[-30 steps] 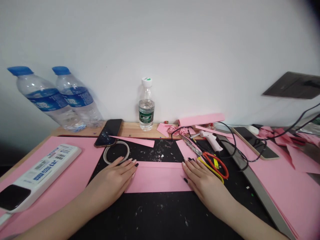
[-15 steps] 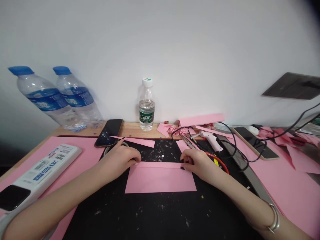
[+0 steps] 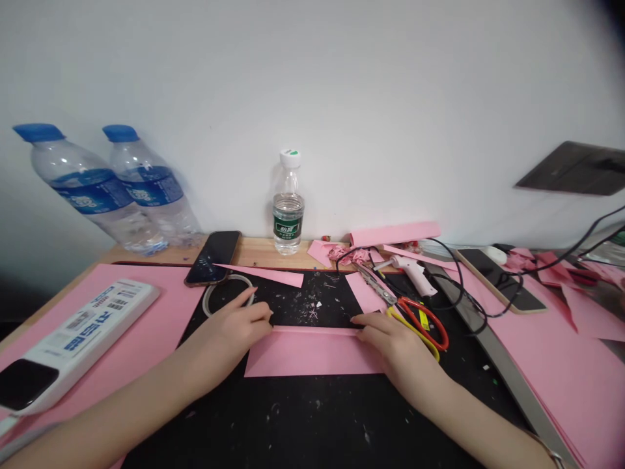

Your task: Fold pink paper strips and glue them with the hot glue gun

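A pink paper sheet (image 3: 312, 355) lies on the black mat (image 3: 293, 423), with a narrow folded strip along its far edge. My left hand (image 3: 241, 326) holds the left end of that fold, thumb and fingers together, index finger pointing forward. At the fold's right end is my right hand (image 3: 398, 342), its fingers closed on the paper and its thumb hidden. Just beyond my right hand lie scissors (image 3: 422, 322) with red and yellow handles, beside a small pink piece (image 3: 364, 293).
A small water bottle (image 3: 288, 212) stands by the wall, two large bottles (image 3: 151, 189) at the left. Around lie a black phone (image 3: 213, 257), a white device (image 3: 83, 345), a glue gun (image 3: 414, 275), cables, another phone (image 3: 500, 280) and pink sheets (image 3: 561, 365).
Both hands have come slightly nearer along with the fold, which now looks narrower. My right hand has turned and shifted right, uncovering the scissors' handles. My left index finger has lifted off the cable ring.
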A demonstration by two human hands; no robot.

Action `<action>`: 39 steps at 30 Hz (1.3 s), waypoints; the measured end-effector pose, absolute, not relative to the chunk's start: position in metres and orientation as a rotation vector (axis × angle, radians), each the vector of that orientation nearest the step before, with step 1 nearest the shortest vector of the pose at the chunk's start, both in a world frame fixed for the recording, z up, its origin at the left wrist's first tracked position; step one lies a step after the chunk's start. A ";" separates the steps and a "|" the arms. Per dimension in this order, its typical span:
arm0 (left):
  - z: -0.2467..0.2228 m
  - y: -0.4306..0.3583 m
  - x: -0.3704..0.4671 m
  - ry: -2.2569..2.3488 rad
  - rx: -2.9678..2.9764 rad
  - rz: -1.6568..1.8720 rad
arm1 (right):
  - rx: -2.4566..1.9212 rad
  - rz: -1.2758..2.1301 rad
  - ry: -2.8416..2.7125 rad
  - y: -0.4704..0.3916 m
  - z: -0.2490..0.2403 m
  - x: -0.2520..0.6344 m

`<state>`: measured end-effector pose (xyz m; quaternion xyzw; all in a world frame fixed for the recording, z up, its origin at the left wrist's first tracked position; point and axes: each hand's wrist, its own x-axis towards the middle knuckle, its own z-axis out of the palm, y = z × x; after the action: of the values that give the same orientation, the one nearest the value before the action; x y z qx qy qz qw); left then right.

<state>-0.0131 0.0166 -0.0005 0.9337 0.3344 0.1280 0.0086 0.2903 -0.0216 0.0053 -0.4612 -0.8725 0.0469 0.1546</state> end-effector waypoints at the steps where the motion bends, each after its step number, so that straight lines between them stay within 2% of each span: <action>1: -0.001 0.011 -0.014 1.041 2.920 0.351 | -1.312 0.063 -2.541 -0.027 0.004 0.291; 6: -0.001 -0.017 -0.011 1.166 2.875 0.298 | -1.288 -0.200 -2.701 -0.050 -0.003 0.287; 13: -0.008 -0.025 0.032 1.003 2.805 0.260 | -1.339 0.047 -2.713 -0.053 -0.008 0.239; 16: -0.014 -0.026 0.042 1.021 2.797 0.255 | -1.303 0.030 -2.685 -0.051 -0.013 0.232; 28: -0.006 -0.019 -0.015 1.263 2.815 0.201 | -1.361 -0.324 -2.656 -0.046 -0.009 0.294; 33: -0.007 -0.004 -0.016 1.230 2.836 0.380 | -1.513 -0.165 -2.553 -0.032 0.007 0.285; 39: 0.003 0.020 -0.010 1.193 2.701 0.405 | -1.681 0.484 -2.364 -0.005 0.017 0.291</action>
<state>-0.0096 0.0202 0.0026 0.9033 0.3990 0.1355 0.0804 0.2912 -0.0050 0.0171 -0.5688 -0.7998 0.1638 0.1002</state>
